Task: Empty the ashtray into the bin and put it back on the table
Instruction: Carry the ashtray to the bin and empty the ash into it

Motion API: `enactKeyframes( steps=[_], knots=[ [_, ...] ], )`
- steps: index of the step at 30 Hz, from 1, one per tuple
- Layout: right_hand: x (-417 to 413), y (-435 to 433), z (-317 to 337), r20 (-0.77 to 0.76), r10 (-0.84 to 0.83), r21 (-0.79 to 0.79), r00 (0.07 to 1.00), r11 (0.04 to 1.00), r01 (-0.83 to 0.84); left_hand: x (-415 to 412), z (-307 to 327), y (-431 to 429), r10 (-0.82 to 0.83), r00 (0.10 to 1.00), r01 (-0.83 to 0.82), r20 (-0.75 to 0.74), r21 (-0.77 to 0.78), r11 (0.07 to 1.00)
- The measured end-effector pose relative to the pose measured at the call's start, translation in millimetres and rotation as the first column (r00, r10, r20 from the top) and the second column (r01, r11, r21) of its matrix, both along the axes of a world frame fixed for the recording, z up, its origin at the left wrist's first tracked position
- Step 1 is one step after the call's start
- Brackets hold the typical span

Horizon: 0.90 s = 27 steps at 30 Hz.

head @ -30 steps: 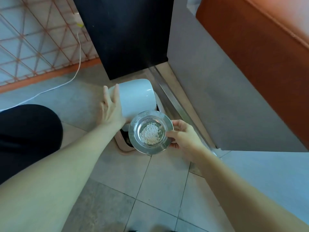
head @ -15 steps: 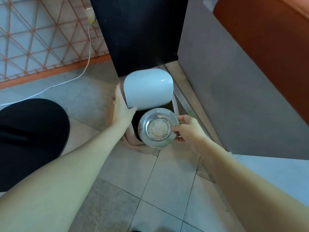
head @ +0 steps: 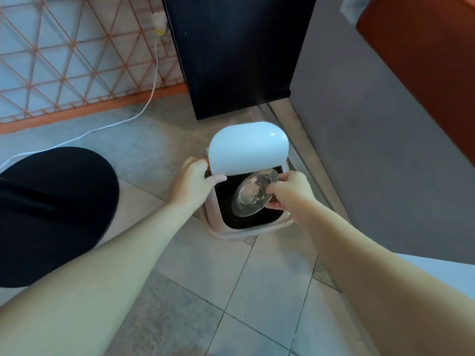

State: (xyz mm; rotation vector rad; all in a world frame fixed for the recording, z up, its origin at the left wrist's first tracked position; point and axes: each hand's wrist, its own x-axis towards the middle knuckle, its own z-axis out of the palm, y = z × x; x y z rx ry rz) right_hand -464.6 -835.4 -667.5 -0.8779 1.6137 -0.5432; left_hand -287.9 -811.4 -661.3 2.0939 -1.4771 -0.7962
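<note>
A round metal ashtray (head: 253,195) with pale ash stuck inside is tilted steeply over the dark opening of a small pink bin (head: 246,231) on the floor. My right hand (head: 289,191) grips the ashtray's right rim. The bin's white domed lid (head: 248,150) stands lifted at the back of the opening. My left hand (head: 196,179) holds the lid's left lower corner, thumb across its edge.
A black cabinet (head: 239,52) stands just behind the bin, and a grey wall panel (head: 372,140) runs along the right. A white cable (head: 123,119) trails over the tiled floor to the left. My black-clad knee (head: 51,209) is at the left.
The lid has been lifted higher, baring the bin's opening. The ashtray has moved from level in front of the bin to tilted over the opening.
</note>
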Motion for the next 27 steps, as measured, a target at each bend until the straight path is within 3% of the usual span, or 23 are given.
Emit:
enactKeyframes(
  steps=[3, 6, 8, 11, 14, 16, 19, 22, 27],
  knots=[
    [11, 8, -10, -0.183, 0.117, -0.038, 0.976, 0.991, -0.126, 2, 0, -1, -0.028, 0.999, 0.029, 0.018, -0.021, 0.999],
    [21, 17, -24, -0.410, 0.289, -0.068, 0.865, 0.936, -0.345, 4, -3, -2, -0.037, 0.999, 0.037, 0.010, -0.040, 0.998],
    [27, 19, -30, -0.559, 0.416, -0.062, 0.718, 0.842, -0.536, 6, -5, -3, -0.046, 0.999, 0.047, 0.015, -0.058, 0.997],
    [33, 20, -35, -0.744, 0.513, -0.022, 0.427, 0.620, -0.784, 7, -7, -5, -0.068, 0.997, 0.071, 0.032, -0.091, 0.993],
    [34, 18, -39, -0.772, 0.552, 0.022, 0.315, 0.518, -0.855, 9, -8, -6, -0.077, 0.996, 0.080, 0.035, -0.097, 0.992],
    [32, 14, -41, -0.730, 0.613, 0.068, 0.302, 0.505, -0.860, 10, -9, -6, -0.083, 0.994, 0.089, 0.065, -0.088, 0.992],
    [28, 7, -40, -0.736, 0.559, 0.011, 0.381, 0.572, -0.820, 10, -8, -7, -0.097, 0.993, 0.103, 0.074, -0.087, 0.991],
    [27, 9, -37, -0.762, 0.580, 0.037, 0.288, 0.483, -0.875, 11, -8, -8, -0.097, 0.993, 0.103, 0.069, -0.078, 0.992],
    [18, 7, -41, -0.765, 0.588, 0.068, 0.263, 0.479, -0.875, 12, -7, -8, -0.103, 0.992, 0.109, 0.074, -0.095, 0.989]
  ],
)
